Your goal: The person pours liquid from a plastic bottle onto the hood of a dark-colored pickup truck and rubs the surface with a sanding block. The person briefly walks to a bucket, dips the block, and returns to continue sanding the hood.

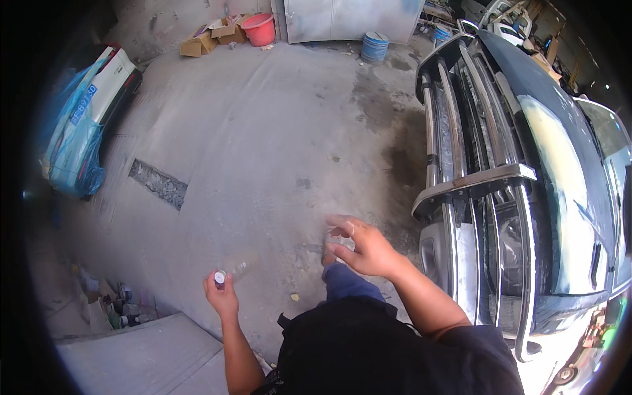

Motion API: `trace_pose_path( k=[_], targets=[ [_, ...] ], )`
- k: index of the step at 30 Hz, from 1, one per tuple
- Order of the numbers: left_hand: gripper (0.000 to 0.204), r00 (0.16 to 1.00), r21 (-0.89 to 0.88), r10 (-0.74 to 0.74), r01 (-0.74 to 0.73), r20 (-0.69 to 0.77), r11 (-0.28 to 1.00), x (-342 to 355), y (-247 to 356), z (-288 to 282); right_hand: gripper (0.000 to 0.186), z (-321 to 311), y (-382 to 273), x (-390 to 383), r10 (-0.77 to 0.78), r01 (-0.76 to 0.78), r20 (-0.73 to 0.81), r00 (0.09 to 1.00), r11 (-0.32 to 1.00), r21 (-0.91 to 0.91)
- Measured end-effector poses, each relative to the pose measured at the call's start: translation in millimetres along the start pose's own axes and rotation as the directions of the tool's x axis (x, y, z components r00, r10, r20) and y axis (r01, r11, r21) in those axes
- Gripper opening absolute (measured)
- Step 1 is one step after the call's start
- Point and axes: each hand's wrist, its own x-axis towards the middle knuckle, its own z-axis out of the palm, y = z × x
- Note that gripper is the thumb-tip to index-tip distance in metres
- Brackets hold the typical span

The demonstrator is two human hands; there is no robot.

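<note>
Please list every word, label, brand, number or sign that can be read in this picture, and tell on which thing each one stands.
Blue plate on the white car: a row of pale characters, legible, but I do not copy them.
Small dark lettering on the same car: too small to read.
Round white face of the item in the left hand: any marking is too small to read.

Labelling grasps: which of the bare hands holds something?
The left hand, gripping a small object with a round white face; the right hand is open, with nothing visible in its grasp.
</note>
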Motion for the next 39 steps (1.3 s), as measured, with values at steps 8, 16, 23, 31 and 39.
trace_pose_path(
  k=[8, 16, 23, 31, 39],
  targets=[
    [0.036, 0.999, 0.111, 0.036, -0.039, 0.028, 0.993, 161.2, 70.6, 87.2, 0.061, -77.6, 105.5, 157.0, 0.231, -0.256, 0.149, 0.961, 0.554, 0.792],
    [0.036, 0.996, 0.021, 0.086, -0.085, -0.031, 0.996, 305.3, 129.1, 176.1, 0.076, -153.6, 167.7, 273.2, 0.055, -0.099, 0.111, 0.992, -0.193, 0.976],
    [0.035, 0.989, 0.009, 0.127, -0.128, 0.074, 0.992, 429.0, 147.6, 292.6, 0.074, -194.4, 227.7, 370.1, 0.141, -0.021, 0.046, 0.989, -0.170, 0.985],
    [0.036, 0.934, -0.089, 0.173, -0.153, 0.312, 0.984, 586.9, 203.8, 484.7, 0.061, -244.3, 285.6, 502.3, 0.663, -0.352, -0.030, 0.748, 0.434, 0.829],
    [0.035, 0.673, -0.352, 0.511, -0.372, 0.535, 0.859, 667.9, 391.6, 632.4, 0.059, -296.4, 327.1, 601.3, 0.644, -0.454, -0.272, 0.715, 0.723, 0.520]
  ],
)
